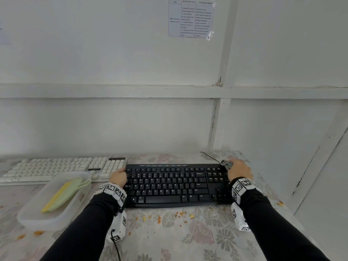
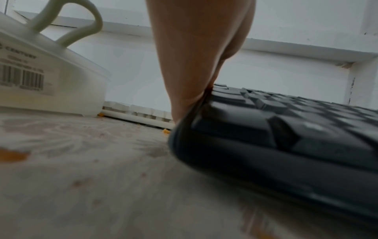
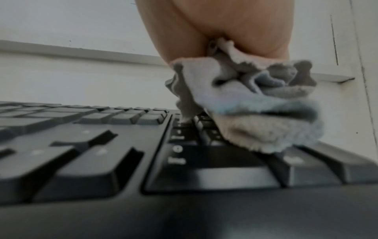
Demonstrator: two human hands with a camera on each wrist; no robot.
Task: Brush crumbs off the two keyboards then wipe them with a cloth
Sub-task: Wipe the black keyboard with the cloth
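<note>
A black keyboard (image 1: 175, 185) lies in front of me on the flowered tablecloth. My left hand (image 1: 118, 176) grips its left end (image 2: 204, 122), the palm pressed against the side. My right hand (image 1: 238, 171) holds a bunched grey cloth (image 1: 226, 163) over the keyboard's far right corner; in the right wrist view the cloth (image 3: 255, 110) hangs from the fist and touches the number-pad keys (image 3: 206, 131). A white keyboard (image 1: 62, 167) lies at the back left. The green brush with yellow bristles (image 1: 62, 194) lies in a clear plastic tub (image 1: 37, 217).
Orange crumbs (image 1: 160, 219) lie scattered on the cloth in front of the black keyboard and at the left near the tub. A black cable (image 1: 209, 157) runs behind the keyboard. White walls close the back and right side.
</note>
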